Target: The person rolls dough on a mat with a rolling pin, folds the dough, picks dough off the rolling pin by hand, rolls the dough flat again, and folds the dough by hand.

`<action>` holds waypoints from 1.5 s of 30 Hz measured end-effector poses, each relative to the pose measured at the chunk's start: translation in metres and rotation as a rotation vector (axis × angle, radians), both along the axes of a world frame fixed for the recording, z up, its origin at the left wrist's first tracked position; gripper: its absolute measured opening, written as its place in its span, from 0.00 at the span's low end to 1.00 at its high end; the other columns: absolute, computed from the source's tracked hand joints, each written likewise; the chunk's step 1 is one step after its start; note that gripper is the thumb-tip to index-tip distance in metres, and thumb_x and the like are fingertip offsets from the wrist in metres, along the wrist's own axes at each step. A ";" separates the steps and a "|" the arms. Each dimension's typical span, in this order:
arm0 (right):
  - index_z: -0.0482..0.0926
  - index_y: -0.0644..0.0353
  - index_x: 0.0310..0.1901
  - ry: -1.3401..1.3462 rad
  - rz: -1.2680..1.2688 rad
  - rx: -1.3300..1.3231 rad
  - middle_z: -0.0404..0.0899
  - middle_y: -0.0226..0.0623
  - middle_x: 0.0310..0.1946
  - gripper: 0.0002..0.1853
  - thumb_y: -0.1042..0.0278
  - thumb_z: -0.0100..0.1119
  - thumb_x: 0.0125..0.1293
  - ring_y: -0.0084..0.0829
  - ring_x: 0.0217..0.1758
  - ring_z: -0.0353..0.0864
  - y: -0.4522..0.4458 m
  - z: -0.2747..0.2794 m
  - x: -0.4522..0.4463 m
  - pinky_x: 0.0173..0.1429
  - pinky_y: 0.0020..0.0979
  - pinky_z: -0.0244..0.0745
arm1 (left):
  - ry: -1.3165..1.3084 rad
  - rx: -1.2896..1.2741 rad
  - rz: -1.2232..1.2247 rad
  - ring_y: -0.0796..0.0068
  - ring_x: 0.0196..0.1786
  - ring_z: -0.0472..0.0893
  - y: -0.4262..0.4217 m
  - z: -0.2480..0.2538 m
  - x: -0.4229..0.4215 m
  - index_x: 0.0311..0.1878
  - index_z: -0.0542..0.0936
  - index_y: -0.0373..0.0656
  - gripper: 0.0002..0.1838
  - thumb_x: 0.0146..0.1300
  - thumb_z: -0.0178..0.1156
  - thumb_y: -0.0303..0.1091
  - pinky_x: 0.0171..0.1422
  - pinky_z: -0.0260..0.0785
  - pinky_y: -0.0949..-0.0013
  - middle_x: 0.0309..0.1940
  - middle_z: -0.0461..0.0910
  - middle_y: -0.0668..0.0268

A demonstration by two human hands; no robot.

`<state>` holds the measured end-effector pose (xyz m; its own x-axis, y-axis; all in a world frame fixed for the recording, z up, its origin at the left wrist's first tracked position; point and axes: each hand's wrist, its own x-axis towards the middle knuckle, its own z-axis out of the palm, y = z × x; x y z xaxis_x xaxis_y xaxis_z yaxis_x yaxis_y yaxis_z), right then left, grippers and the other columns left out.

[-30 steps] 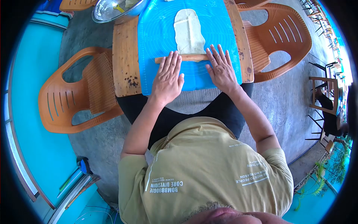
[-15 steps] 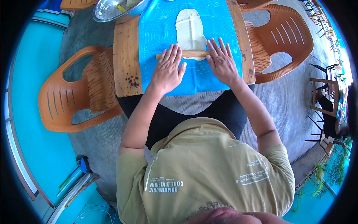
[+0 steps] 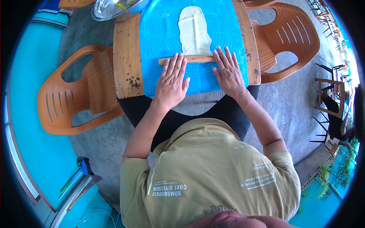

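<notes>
A long flattened sheet of dough [image 3: 194, 32] lies on a blue pastry mat [image 3: 159, 38]. Across its near end rests a wooden rolling pin [image 3: 199, 59]. Over the pin's left part lie the stretched fingers of my left hand [image 3: 171, 81], flat with the thumb apart. My right hand [image 3: 230, 76] touches the pin's right end with its fingertips, its fingers extended and slightly spread. Neither hand wraps around the pin.
The mat covers most of a wooden table [image 3: 127, 57]. A metal bowl [image 3: 123, 11] with a yellow utensil stands at the table's far left corner. Orange chairs flank the table on the left [image 3: 91, 87] and right [image 3: 281, 41].
The rolling pin has come slightly toward me, from on the dough's lower part to its near edge. Both hands have slid back with it, the right one more clearly.
</notes>
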<state>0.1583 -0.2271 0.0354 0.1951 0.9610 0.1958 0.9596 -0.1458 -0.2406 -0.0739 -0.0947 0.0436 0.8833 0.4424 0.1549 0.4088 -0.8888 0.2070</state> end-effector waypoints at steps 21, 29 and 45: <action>0.81 0.54 0.66 0.062 0.003 0.273 0.82 0.34 0.57 0.23 0.72 0.65 0.70 0.40 0.65 0.80 -0.032 0.011 -0.015 0.73 0.53 0.67 | -0.283 -0.114 -0.022 0.55 0.61 0.78 0.009 -0.007 -0.012 0.62 0.79 0.42 0.18 0.70 0.67 0.28 0.70 0.69 0.52 0.56 0.78 0.59; 0.80 0.58 0.57 0.087 0.053 0.344 0.82 0.40 0.51 0.16 0.73 0.67 0.69 0.43 0.57 0.82 0.008 0.026 -0.005 0.62 0.45 0.74 | -0.355 -0.053 -0.160 0.54 0.63 0.78 0.076 0.025 0.015 0.60 0.77 0.44 0.18 0.68 0.66 0.25 0.70 0.69 0.51 0.55 0.79 0.59; 0.59 0.70 0.81 0.012 -0.024 0.029 0.59 0.57 0.83 0.35 0.55 0.48 0.83 0.55 0.88 0.52 0.023 0.000 -0.033 0.91 0.53 0.43 | -0.090 0.054 -0.132 0.60 0.88 0.55 0.103 -0.013 0.040 0.82 0.65 0.37 0.34 0.72 0.51 0.24 0.93 0.45 0.51 0.84 0.62 0.55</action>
<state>0.1252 -0.2040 0.0354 0.2202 0.9501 0.2208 0.9529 -0.1612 -0.2567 -0.0337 0.0085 0.0302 0.9148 0.3119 0.2568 0.2694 -0.9446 0.1876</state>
